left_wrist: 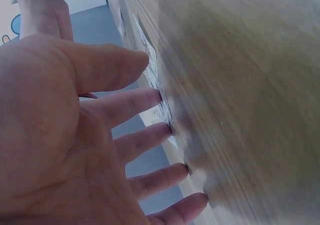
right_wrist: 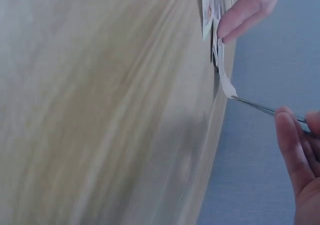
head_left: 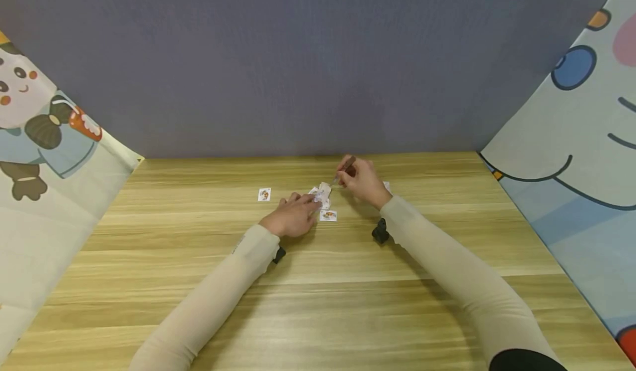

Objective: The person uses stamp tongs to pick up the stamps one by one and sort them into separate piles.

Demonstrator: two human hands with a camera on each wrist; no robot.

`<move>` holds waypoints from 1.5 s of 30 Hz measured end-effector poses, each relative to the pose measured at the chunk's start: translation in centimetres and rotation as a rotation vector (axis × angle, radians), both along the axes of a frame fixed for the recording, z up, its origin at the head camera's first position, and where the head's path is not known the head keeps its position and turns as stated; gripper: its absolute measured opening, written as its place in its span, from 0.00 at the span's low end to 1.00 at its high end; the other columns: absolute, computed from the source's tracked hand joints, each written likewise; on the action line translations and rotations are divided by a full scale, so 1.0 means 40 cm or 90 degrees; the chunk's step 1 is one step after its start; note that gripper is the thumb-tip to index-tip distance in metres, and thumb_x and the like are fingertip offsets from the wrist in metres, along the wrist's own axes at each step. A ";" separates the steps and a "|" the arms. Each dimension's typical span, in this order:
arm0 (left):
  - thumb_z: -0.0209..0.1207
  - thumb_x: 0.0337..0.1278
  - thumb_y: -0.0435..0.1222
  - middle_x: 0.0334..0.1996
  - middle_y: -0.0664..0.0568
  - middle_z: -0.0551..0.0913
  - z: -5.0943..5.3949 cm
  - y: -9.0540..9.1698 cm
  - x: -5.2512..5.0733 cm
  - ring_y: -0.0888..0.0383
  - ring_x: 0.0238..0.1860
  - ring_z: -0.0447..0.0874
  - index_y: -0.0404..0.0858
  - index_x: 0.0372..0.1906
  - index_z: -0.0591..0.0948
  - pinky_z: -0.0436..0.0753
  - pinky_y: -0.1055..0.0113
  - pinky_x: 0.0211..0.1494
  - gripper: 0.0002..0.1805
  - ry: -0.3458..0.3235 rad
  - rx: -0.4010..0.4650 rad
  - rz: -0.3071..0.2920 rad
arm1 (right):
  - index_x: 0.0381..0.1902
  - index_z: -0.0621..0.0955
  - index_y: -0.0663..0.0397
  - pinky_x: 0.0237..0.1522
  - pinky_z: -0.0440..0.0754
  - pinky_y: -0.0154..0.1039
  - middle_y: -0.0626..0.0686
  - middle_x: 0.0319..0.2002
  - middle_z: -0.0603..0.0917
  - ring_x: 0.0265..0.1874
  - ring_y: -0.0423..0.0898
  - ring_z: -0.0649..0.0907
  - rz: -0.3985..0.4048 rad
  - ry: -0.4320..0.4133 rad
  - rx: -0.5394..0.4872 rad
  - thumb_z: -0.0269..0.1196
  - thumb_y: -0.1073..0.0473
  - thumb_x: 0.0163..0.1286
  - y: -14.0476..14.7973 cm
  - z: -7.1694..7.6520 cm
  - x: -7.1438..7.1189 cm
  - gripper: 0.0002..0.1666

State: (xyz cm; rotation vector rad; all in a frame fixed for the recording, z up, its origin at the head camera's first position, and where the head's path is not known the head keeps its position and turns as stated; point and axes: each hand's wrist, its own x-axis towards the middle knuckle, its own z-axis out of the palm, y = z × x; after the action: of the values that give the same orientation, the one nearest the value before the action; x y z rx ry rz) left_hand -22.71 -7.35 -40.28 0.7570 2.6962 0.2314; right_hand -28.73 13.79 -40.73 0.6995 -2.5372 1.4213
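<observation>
Several small white printed cards or paper pieces point(head_left: 323, 191) lie in an overlapping pile on the wooden table. My left hand point(head_left: 293, 216) presses on the pile's left side, fingers spread and nearly straight; its fingertips point(left_wrist: 159, 96) touch the papers and the tabletop in the left wrist view. To the pile's right, my right hand point(head_left: 364, 182) pinches brown-handled metal tweezers point(head_left: 349, 164). In the right wrist view the tweezers' tips point(right_wrist: 240, 100) meet the end of a lifted, bent piece of paper point(right_wrist: 226, 84).
One printed card point(head_left: 264, 194) lies apart to the left, another point(head_left: 328, 216) just in front of the pile. A third point(head_left: 386, 185) shows partly behind my right hand. A grey wall point(head_left: 308, 67) rises behind the table point(head_left: 318, 316), with cartoon-printed sheets at both sides.
</observation>
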 end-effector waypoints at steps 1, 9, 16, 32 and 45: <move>0.45 0.70 0.44 0.73 0.49 0.53 0.001 0.000 0.000 0.47 0.68 0.53 0.48 0.72 0.61 0.56 0.45 0.64 0.28 0.000 0.001 -0.001 | 0.35 0.78 0.63 0.26 0.81 0.39 0.57 0.29 0.83 0.25 0.52 0.83 -0.002 0.006 0.001 0.62 0.71 0.64 0.001 0.001 0.000 0.03; 0.46 0.70 0.43 0.72 0.50 0.54 0.005 0.003 -0.002 0.48 0.69 0.52 0.46 0.70 0.64 0.56 0.45 0.64 0.26 0.003 0.014 0.000 | 0.36 0.79 0.59 0.26 0.80 0.36 0.53 0.27 0.82 0.26 0.52 0.84 0.019 0.009 0.037 0.62 0.67 0.65 0.009 -0.003 0.004 0.02; 0.46 0.70 0.43 0.71 0.51 0.57 0.005 0.006 -0.005 0.48 0.68 0.53 0.44 0.70 0.65 0.56 0.44 0.64 0.26 0.001 0.015 -0.002 | 0.36 0.80 0.60 0.25 0.80 0.37 0.52 0.27 0.82 0.26 0.55 0.83 0.006 0.014 0.023 0.62 0.68 0.65 0.006 0.000 0.005 0.02; 0.47 0.70 0.43 0.72 0.50 0.55 0.005 0.008 -0.003 0.47 0.68 0.53 0.45 0.71 0.63 0.56 0.44 0.64 0.27 0.006 0.020 0.001 | 0.35 0.79 0.59 0.23 0.79 0.37 0.56 0.27 0.83 0.22 0.46 0.81 -0.025 0.056 0.008 0.61 0.69 0.65 0.012 0.015 0.006 0.03; 0.46 0.70 0.42 0.72 0.50 0.55 -0.001 0.006 -0.006 0.48 0.68 0.53 0.44 0.69 0.65 0.58 0.47 0.62 0.25 0.009 0.051 0.005 | 0.35 0.79 0.59 0.22 0.79 0.36 0.54 0.25 0.83 0.21 0.45 0.82 -0.006 0.112 -0.019 0.62 0.69 0.64 0.021 0.051 0.018 0.03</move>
State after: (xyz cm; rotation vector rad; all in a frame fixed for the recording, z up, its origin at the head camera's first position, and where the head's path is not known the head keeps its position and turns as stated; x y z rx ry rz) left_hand -22.97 -7.13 -40.31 0.7737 2.7183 0.3401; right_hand -28.01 14.62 -38.71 0.7706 -2.3782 1.3295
